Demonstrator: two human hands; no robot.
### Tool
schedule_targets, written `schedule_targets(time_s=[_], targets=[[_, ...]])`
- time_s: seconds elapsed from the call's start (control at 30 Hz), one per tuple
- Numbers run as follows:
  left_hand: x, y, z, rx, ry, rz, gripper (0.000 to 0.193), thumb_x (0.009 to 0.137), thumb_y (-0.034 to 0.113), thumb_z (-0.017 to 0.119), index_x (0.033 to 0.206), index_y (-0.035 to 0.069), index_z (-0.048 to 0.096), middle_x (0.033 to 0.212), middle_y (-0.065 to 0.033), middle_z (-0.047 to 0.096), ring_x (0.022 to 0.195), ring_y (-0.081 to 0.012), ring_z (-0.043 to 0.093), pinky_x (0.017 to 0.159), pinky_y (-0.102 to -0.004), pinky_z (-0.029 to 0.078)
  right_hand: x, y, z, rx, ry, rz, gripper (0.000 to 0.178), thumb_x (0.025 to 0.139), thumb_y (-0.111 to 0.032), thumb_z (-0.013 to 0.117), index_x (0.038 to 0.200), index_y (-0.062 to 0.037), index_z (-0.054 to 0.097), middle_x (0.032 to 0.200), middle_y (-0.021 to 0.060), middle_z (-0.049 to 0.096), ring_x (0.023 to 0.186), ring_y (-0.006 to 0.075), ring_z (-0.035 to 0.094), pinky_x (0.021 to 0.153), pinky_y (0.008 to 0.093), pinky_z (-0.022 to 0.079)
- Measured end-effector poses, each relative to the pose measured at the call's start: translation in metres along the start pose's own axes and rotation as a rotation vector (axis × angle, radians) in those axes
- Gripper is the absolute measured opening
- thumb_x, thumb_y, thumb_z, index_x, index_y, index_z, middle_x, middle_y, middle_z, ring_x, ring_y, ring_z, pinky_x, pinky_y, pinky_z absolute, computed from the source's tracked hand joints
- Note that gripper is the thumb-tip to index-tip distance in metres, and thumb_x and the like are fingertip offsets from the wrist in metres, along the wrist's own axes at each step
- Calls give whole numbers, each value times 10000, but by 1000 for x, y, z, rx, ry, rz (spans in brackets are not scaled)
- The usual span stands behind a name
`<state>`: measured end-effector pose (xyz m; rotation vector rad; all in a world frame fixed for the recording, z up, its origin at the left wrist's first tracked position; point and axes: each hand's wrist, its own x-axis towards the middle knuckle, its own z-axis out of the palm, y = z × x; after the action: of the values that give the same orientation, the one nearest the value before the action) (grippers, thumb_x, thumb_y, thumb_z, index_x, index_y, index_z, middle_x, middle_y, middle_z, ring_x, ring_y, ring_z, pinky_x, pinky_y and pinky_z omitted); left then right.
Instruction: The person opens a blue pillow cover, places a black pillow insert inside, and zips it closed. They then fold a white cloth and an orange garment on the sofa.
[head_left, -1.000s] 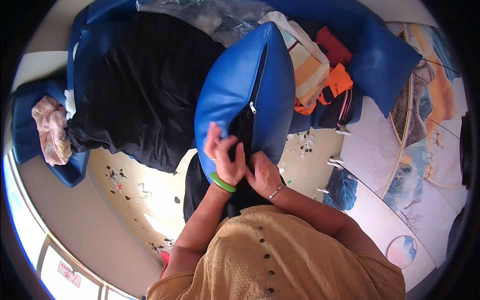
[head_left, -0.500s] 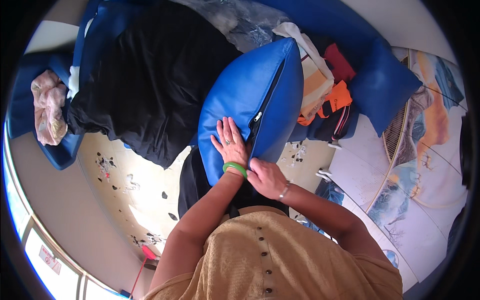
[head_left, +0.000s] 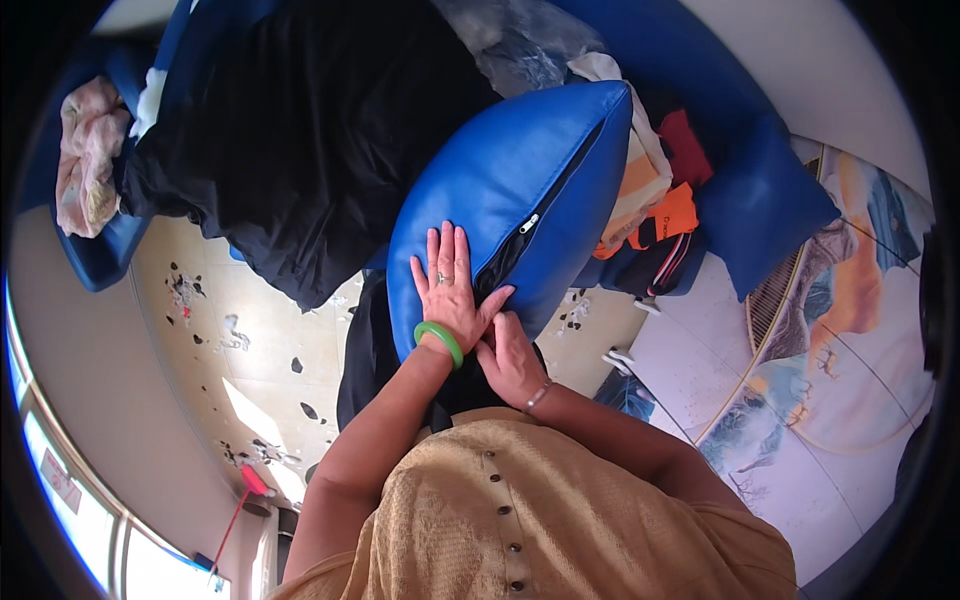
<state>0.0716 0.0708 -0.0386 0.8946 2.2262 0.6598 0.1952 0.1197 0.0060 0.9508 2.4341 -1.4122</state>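
A plump blue cushion [head_left: 500, 150] with a smooth, leather-like cover stands tilted before me. Along its right side runs a black zipper [head_left: 573, 165], its light metal slider [head_left: 529, 223] partway along; below the slider the seam gapes, dark inside. My left hand [head_left: 447, 290], wearing a ring and a green bangle, lies flat on the cushion's left face with fingers stretched out, the thumb reaching across the lower seam. My right hand [head_left: 513, 362] is closed at the near end of the seam, touching the left; its fingers grip the cushion's edge, fingertips partly hidden.
Black cloth [head_left: 330, 130] heaps at the left, beyond it a pink cloth [head_left: 90, 155]. To the right are a cream bag [head_left: 635, 190], orange cloth [head_left: 672, 215] and another blue cushion [head_left: 765, 200]. Dark and white scraps [head_left: 187, 288] litter the floor; a red-headed broom [head_left: 257, 481] stands lower left.
The cushion has tipped slightly to the right. My left thumb has swung out over the seam, and my right hand has moved a little left and down, closer against the left.
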Motion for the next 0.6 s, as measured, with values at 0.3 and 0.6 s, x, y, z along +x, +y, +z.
schedule_targets(time_s=[0.3,0.6], targets=[[-3,13,0,-32,53,-22,981,802,450,666,1510,30,132,1582,-156,111,1469,-337,56,1135,-591,45,67,-32,-87,-679,144,-400,337,811,-150,651,1130,-46,621,1076,86,571,1028,260,539,883,384,440],[-10,19,17,-8,170,85,830,801,346,702,1493,158,285,1555,-163,194,1440,-420,119,1077,-676,118,87,-4,-88,-668,60,-491,175,815,-150,609,952,-56,665,990,63,625,1075,243,531,919,378,394]])
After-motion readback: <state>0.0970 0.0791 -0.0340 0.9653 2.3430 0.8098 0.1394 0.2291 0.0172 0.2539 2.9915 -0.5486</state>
